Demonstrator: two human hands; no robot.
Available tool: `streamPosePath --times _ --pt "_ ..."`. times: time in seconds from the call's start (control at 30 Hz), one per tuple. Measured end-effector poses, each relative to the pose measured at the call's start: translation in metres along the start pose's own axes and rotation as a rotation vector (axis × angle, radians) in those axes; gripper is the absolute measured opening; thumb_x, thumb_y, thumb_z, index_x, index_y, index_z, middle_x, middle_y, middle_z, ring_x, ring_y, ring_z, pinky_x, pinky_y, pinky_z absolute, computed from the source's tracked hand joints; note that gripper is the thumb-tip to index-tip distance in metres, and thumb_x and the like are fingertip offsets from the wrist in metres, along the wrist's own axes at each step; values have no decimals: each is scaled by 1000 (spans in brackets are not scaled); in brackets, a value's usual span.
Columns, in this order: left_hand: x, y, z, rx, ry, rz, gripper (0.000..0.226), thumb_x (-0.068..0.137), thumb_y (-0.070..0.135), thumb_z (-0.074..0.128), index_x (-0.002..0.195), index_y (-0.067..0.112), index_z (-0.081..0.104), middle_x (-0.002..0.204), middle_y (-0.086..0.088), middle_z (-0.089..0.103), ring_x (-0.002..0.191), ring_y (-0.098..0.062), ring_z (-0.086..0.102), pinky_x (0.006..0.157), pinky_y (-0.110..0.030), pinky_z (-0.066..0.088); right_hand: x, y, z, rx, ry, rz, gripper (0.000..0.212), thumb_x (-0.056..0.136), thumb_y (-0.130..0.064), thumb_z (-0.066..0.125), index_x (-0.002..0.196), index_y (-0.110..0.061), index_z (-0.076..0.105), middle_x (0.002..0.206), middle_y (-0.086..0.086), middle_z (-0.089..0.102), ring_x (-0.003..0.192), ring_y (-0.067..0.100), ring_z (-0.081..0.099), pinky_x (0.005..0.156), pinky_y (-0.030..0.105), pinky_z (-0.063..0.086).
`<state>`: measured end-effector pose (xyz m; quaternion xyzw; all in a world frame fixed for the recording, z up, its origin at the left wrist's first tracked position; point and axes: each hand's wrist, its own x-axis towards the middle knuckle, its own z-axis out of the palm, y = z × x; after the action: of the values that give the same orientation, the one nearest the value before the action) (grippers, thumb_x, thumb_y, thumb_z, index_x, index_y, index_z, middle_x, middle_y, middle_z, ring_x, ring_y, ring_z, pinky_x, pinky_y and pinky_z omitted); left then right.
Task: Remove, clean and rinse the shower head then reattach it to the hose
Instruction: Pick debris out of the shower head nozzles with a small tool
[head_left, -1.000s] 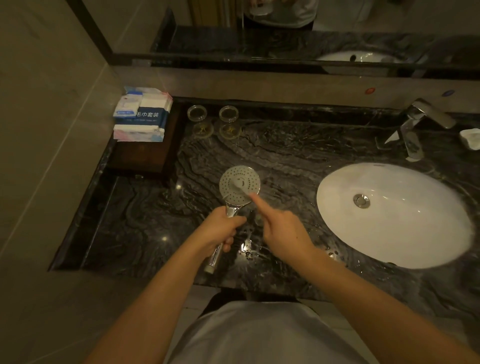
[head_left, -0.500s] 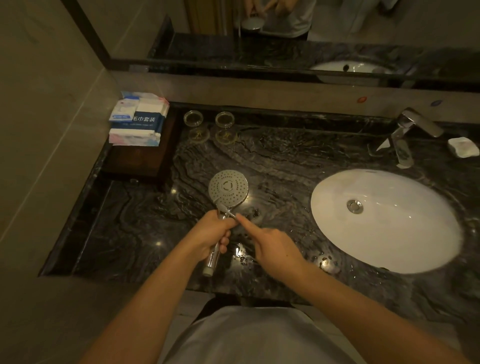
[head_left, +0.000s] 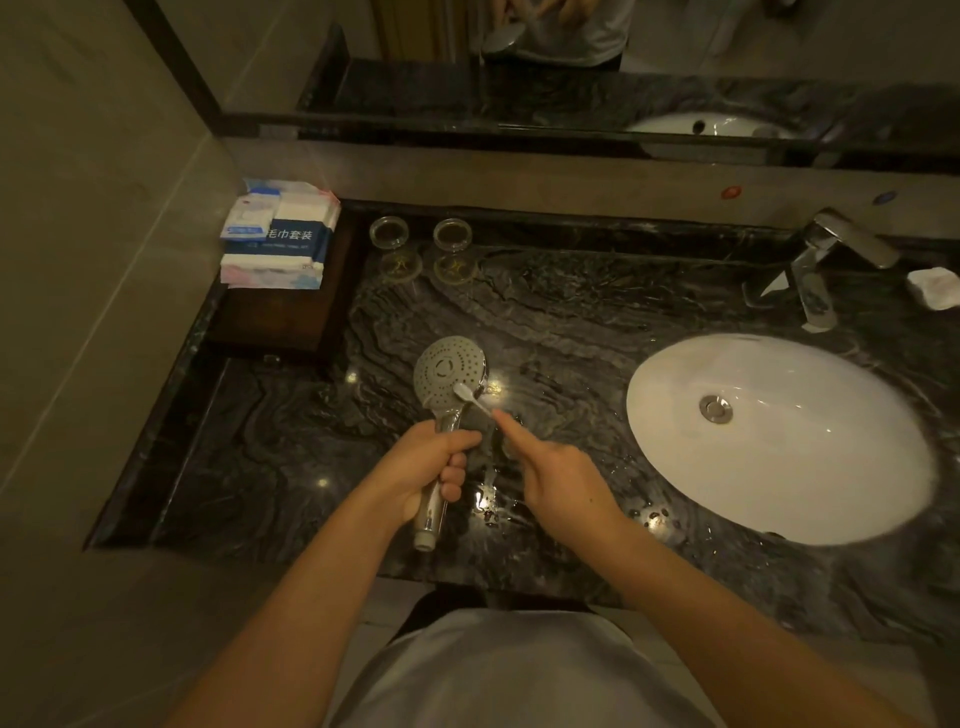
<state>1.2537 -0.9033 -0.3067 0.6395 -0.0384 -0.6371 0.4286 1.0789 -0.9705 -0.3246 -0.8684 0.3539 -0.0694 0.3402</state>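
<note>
Shower head (head_left: 450, 372) hovering over countertop (head_left: 571, 322) front edge, off hose. Left hand (head_left: 422, 470) clenching chrome handle; right hand (head_left: 558, 480) pinching toothbrush (head_left: 470, 397), scrubbing faceplate. Likely rigid, light, slippery wet; handle gripping best.

Chrome-glossy shower head (head_left: 450, 375), polished marble counter (head_left: 571, 322), glazed white basin (head_left: 810, 467).

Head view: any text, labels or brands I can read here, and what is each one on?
"毛巾套装": white characters on the blue band of the towel pack, top of the stack at the counter's back left.
Small packet lying on that pack: blue label, print too small to read.
Red dot and blue dot on the wall behind the tap: no legible text.
Shower head: no visible marking.
</note>
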Motion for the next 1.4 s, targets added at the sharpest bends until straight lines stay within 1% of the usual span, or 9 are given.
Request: streamPosePath --times 0.13,0.23,0.47,0.67,0.8,0.87,1.07,1.27,1.4 --pt "0 3 4 -32 -5 3 20 99 7 60 84 15 50 53 3 39 35 -5 33 32 -16 27 2 -7 -2 35 72 42 73 99 -13 45 153 -50 12 69 6 59 59 24 57 60 46 51" --pt "-2 3 9 -40 -1 -3 24 99 6 59 80 16 48 53 2 38 36 -5 33 32 -16 27 6 -5 -3 29 104 81 74 99 -12 46 154 -46 10 67 7 59 57 23 56 59 48 51" --pt "0 4 7 -10 15 11 10 100 6 57 93 12 53 55 1 40 37 -7 34 32 -17 30 -6 -9 3 16 -36 4 72 98 -14 46 154 -46 12 74 9 62 62 26 58 62 48 51" --pt "5 2 6 58 48 33 17 100 4 56 88 14 49 55 0 39 38 -8 32 34 -17 28 20 0 -16 33 73 112 68 99 -14 45 153 -47 20 75 13 67 62 30 61 60 47 54" --pt "6 3 4 88 49 39 10 100 5 56 94 12 52 56 0 39 38 -8 32 34 -17 29 5 -11 -4 68 -6 48 70 98 -12 45 154 -45 18 71 7 62 59 27 58 59 47 52" --pt "6 1 2 111 37 37 6 100 7 57 99 11 53 57 0 40 39 -8 33 34 -18 30 1 -9 0 46 -37 23 71 98 -13 45 154 -47 17 74 9 63 62 28 60 62 47 53" --pt "8 -3 -1 140 34 34 17 99 7 58 89 14 48 56 1 41 39 -8 34 33 -19 30 22 1 -15 22 57 136 65 100 -15 45 153 -46 22 71 9 61 60 28 58 60 46 53" --pt "8 -1 0 164 28 32 10 100 7 56 95 13 50 56 0 40 38 -8 34 34 -18 30 3 -11 3 33 -42 23 69 98 -14 47 154 -45 20 70 6 61 58 26 59 61 47 53" --pt "8 0 -5 192 20 50 15 99 6 57 91 15 48 56 0 40 39 -9 33 35 -19 29 19 0 -11 10 36 99 67 99 -15 46 153 -46 22 71 10 64 59 28 59 61 45 53"
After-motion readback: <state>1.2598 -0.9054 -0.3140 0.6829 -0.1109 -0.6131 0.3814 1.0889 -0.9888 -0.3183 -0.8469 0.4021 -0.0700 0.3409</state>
